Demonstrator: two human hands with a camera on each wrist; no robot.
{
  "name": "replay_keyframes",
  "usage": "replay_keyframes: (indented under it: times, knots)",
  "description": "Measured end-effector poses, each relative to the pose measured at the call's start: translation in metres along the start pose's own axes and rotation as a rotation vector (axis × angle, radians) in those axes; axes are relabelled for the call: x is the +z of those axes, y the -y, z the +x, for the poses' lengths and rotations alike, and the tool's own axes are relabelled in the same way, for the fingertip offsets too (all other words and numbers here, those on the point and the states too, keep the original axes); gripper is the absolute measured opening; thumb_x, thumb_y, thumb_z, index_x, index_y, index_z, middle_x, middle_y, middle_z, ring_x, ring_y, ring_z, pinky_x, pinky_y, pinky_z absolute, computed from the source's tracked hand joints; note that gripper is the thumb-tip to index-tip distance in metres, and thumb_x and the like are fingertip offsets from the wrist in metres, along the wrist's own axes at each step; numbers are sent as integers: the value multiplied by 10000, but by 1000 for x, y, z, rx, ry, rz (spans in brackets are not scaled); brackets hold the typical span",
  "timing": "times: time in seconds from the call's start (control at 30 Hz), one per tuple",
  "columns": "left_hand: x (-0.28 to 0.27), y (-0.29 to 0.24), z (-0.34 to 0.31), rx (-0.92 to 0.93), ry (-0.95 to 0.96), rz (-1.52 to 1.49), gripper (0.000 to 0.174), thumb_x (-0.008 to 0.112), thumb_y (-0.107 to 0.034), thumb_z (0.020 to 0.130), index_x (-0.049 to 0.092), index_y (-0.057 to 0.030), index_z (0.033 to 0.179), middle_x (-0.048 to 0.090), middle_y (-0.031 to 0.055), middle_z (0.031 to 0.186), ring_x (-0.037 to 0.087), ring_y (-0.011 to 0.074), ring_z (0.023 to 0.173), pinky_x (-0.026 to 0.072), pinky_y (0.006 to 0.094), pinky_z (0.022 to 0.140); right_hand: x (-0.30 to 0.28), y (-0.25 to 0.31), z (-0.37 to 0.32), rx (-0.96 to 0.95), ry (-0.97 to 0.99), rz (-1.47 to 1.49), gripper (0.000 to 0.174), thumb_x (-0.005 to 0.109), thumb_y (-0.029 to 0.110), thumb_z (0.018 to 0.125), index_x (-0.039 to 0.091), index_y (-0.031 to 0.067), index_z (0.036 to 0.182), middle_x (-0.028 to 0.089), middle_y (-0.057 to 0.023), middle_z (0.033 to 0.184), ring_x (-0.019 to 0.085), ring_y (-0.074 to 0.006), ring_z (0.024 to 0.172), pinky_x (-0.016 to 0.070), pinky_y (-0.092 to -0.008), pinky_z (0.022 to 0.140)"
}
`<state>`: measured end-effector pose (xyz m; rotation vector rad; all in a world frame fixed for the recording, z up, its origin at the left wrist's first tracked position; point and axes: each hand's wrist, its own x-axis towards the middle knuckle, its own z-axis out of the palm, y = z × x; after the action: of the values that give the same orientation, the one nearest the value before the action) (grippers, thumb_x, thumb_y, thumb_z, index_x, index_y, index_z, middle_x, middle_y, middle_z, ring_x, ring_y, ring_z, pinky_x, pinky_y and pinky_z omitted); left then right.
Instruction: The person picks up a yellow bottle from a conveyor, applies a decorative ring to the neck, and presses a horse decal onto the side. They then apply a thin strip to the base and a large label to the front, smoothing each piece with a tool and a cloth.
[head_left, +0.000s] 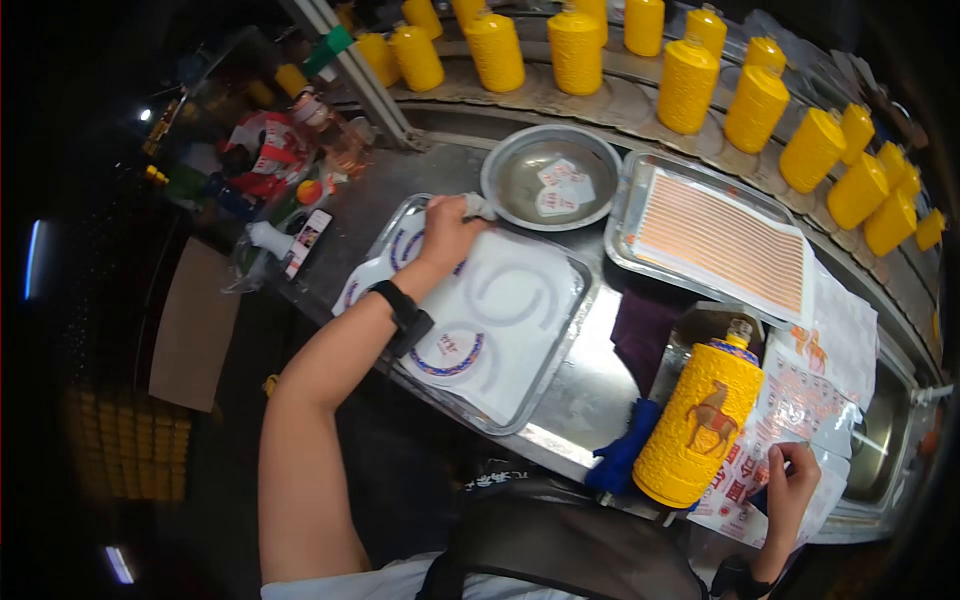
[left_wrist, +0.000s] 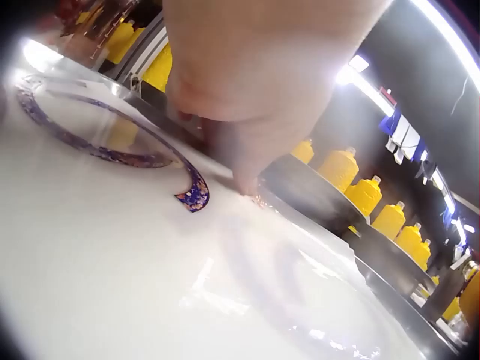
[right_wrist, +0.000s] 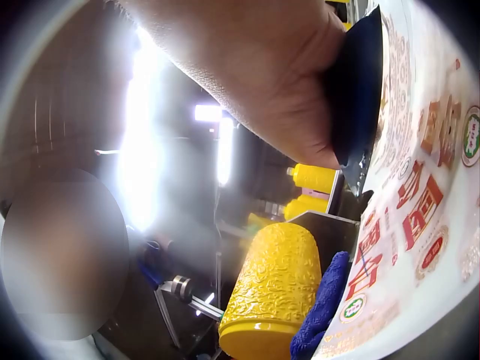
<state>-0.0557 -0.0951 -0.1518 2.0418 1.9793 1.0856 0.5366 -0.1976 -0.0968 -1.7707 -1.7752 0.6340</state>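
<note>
My left hand (head_left: 447,236) bends down at the far edge of a metal tray (head_left: 578,290). Its fingertips meet the wet white sheet (left_wrist: 97,262), where a small pale piece (head_left: 478,207) shows; I cannot tell whether they pinch it. Blue patterned arc decals (head_left: 462,362) lie on the sheet. My right hand (head_left: 793,490) grips a dark flat scraper-like piece (right_wrist: 358,97) between thumb and fingers, close over red-printed paper (right_wrist: 420,202). Left of that hand, a yellow embossed bottle (head_left: 675,455) leans at a slant, with a camel picture (head_left: 712,420) on its side.
Behind the left tray stands a metal bowl (head_left: 493,180) of water with white labels. Another tray (head_left: 625,235) bears a striped sheet (head_left: 715,250). A blue cloth (head_left: 628,455) lies beside the bottle. Several yellow bottles (head_left: 577,55) line a conveyor (head_left: 635,90) behind. A phone (head_left: 308,243) lies left.
</note>
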Motion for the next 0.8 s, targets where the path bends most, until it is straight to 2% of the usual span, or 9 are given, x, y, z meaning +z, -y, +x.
replay_keyframes:
  times: [0.03,0.13,0.23,0.33,0.43,0.53,0.7,0.77,0.8]
  knots:
    - [0,-7,-1,97,-36,120,171,723,5,676,716,-63,833,714,102,799,690,279,791,507,346,773,-3,-3,1,19,43,-78,101,661,65,865,651,-25,819,545,-47,699,453,-102,594,334,-269,520]
    - [0,-12,-2,63,-62,125,120,718,-4,702,701,-63,805,715,95,795,688,275,757,504,351,777,3,-6,2,9,35,-29,107,657,63,870,648,-29,816,541,-44,707,443,-98,587,334,-267,519]
    - [-3,-22,-6,-111,3,-83,109,707,-6,736,696,-55,832,712,96,791,689,246,755,510,346,764,3,-6,2,-4,29,-9,103,657,57,871,647,-29,815,538,-43,702,455,-99,586,339,-266,520]
    - [-17,-48,-13,-233,26,-150,142,692,0,766,688,-34,904,714,103,810,687,210,760,517,327,744,3,-7,-1,-7,22,20,93,658,51,868,647,-27,819,544,-46,698,473,-102,588,346,-266,521]
    - [-29,-66,-22,-108,31,-147,204,676,14,779,657,-3,982,704,114,829,674,194,744,518,311,720,0,0,-2,-4,30,-3,96,665,57,866,645,-27,822,550,-44,698,473,-100,597,345,-267,527]
    - [-48,-115,-30,-90,134,-174,250,652,11,800,634,6,1050,682,111,854,662,203,780,507,317,740,-1,3,-3,-31,30,-14,112,685,80,859,651,-21,825,543,-25,696,434,-90,600,332,-269,532]
    - [-61,-184,-45,-11,281,-202,302,631,-9,832,619,-9,1133,642,90,844,633,244,845,477,338,802,0,19,-4,-50,22,15,104,699,86,840,680,-14,823,555,-39,684,443,-100,578,337,-274,521]
    - [-67,-213,-47,79,412,-162,338,662,17,834,601,17,1167,648,71,869,628,153,860,477,285,817,-1,30,-4,-80,40,-12,81,696,78,832,682,0,818,609,-70,687,523,-142,576,382,-292,529]
    - [-56,-219,-47,62,444,-187,352,666,15,828,607,1,1175,651,82,866,626,199,837,478,318,810,-1,34,-4,-58,60,16,77,698,79,831,687,3,823,616,-73,691,529,-146,581,394,-291,536]
